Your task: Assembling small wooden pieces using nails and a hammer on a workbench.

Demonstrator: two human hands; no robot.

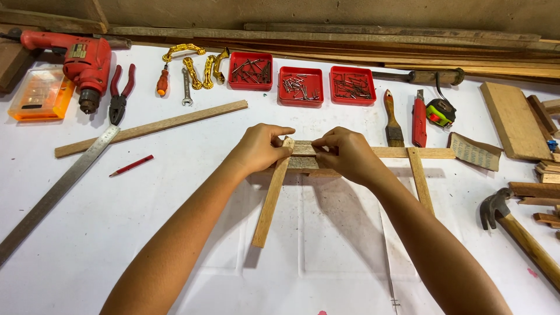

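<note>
Pinching a small wooden frame (326,158) from both ends: left hand (259,149) clamped with fingertips on its left corner, right hand (344,154) clamped on the middle rail. Lying flat near the centre of a white-covered workbench (175,233), with two legs of the frame (269,204) reaching toward the near edge. Just right, a paintbrush (392,119), a red utility knife (418,119) and a tape measure (440,112). Farther off, three red trays of nails (301,86). At far left, a red drill (84,61), pliers (119,93), a steel ruler (55,195) and a red pencil (131,165). At near right, a hammer (513,224). Along the far edge, stacked timber planks (379,41) against a bare wall.
</note>
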